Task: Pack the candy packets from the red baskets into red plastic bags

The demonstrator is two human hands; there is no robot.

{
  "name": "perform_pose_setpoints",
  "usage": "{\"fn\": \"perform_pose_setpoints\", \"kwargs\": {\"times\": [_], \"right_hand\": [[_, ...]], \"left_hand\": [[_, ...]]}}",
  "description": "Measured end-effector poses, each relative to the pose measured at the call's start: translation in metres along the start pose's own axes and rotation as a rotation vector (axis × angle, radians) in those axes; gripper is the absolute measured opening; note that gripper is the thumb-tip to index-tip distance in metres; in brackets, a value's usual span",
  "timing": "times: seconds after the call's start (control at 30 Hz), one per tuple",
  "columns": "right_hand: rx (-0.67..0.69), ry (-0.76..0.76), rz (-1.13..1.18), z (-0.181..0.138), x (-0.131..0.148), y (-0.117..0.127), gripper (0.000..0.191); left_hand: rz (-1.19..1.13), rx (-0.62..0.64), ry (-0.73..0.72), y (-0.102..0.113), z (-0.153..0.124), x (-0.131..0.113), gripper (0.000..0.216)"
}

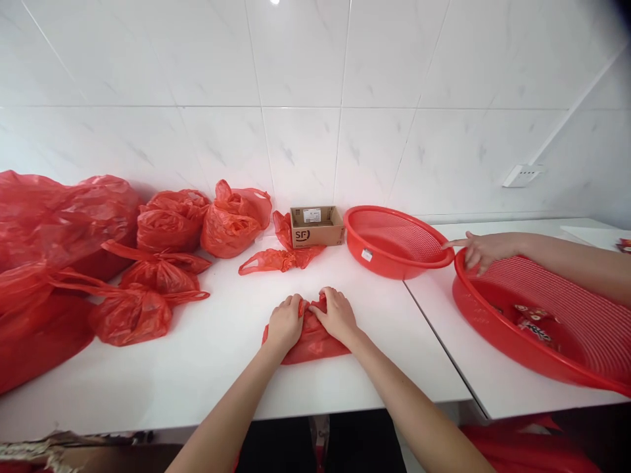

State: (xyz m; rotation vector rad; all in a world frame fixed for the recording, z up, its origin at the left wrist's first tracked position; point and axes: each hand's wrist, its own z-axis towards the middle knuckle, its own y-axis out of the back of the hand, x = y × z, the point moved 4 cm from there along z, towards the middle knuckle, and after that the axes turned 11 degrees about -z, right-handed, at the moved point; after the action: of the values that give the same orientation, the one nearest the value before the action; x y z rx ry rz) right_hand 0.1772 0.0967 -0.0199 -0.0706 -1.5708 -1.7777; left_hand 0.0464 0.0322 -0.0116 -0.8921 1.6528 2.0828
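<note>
**Q:** What occupies the near field?
**A:** The left hand [284, 323] and right hand [338, 314], knuckles almost touching. Each is clenched on the bunched top of a small red bag [315, 345]. The bag lies on the white table [221, 374], straight ahead of the person and near the front edge.

**Q:** What surrounds it?
**A:** At 9 to 10 o'clock of the bag is a cluster of knotted red bags [162, 269], well apart from it. At 12 o'clock lies a flattened loose bag [276, 261]. Behind it an open cardboard box [316, 231] stands by the tiled wall. At 1 o'clock is a red mesh basket [389, 266]. At 3 o'clock, on the adjoining table, a larger basket [493, 341] holds a few wrapped sweets [535, 325]. A second person's hand [480, 251] rests at that basket's far rim, with one finger pointing toward the mesh basket.

**Q:** What could go wrong from here?
**A:** This is a judgement from the grip. The film looks thin, and two fists pulling apart at one spot could tear it or snap a handle. Whether the small red bag holds anything cannot be told. If it does, a tear would spill the contents onto the table. The larger basket appears to reach its table's front edge, so a push from the second hand might tip it off.
</note>
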Motion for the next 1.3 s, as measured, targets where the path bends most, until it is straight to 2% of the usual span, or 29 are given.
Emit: {"fn": "perform_pose_setpoints", "kwargs": {"times": [0.1,0.2,0.3,0.4,0.53,0.6,0.67,0.8,0.87,0.93,1.0,1.1,1.17,1.23,1.3], "right_hand": [[0.007,-0.003,0.132,-0.008,-0.011,0.004,0.03],[0.002,-0.067,0.281,-0.005,-0.026,0.005,0.022],[-0.005,-0.17,0.382,0.007,-0.042,0.003,0.028],[0.026,-0.267,0.428,0.026,-0.057,0.002,0.028],[0.073,-0.335,0.436,0.047,-0.062,0.005,0.024],[0.092,-0.34,0.427,0.052,-0.06,0.006,0.031],[0.104,-0.33,0.42,0.053,-0.055,0.007,0.033],[0.127,-0.255,0.447,0.047,-0.033,0.019,0.017],[0.125,-0.188,0.495,0.043,-0.013,0.036,0.021],[0.104,-0.112,0.552,0.038,0.012,0.062,0.024],[0.081,-0.004,0.609,0.031,0.04,0.091,0.027],[0.096,0.223,0.657,0.018,0.081,0.121,0.024],[0.152,0.301,0.663,0.01,0.099,0.124,0.022],[0.198,0.316,0.681,0.006,0.109,0.116,0.022],[0.183,0.313,0.726,0.005,0.111,0.109,0.022]], "left_hand": [[-0.125,0.028,-0.036,0.01,-0.014,0.007,0.026],[-0.258,-0.025,-0.005,0.025,-0.021,0.018,0.036],[-0.343,-0.107,0.051,0.039,-0.029,0.03,0.042],[-0.385,-0.13,0.059,0.046,-0.047,0.035,0.042],[-0.428,-0.103,0.015,0.052,-0.075,0.029,0.041],[-0.45,-0.074,-0.008,0.059,-0.083,0.018,0.042],[-0.475,0.014,-0.059,0.067,-0.085,0.0,0.043],[-0.658,0.247,-0.169,0.076,-0.07,-0.045,0.043],[-0.865,0.226,-0.132,0.078,-0.055,-0.056,0.048],[-1.018,0.131,-0.05,0.077,-0.04,-0.057,0.056],[-1.047,0.08,0.022,0.074,-0.032,-0.052,0.054],[-0.976,0.155,0.061,0.068,-0.033,-0.051,0.045],[-0.932,0.212,0.065,0.064,-0.038,-0.054,0.043],[-0.893,0.238,0.059,0.062,-0.042,-0.058,0.041],[-0.853,0.235,0.056,0.062,-0.043,-0.06,0.041]]}}
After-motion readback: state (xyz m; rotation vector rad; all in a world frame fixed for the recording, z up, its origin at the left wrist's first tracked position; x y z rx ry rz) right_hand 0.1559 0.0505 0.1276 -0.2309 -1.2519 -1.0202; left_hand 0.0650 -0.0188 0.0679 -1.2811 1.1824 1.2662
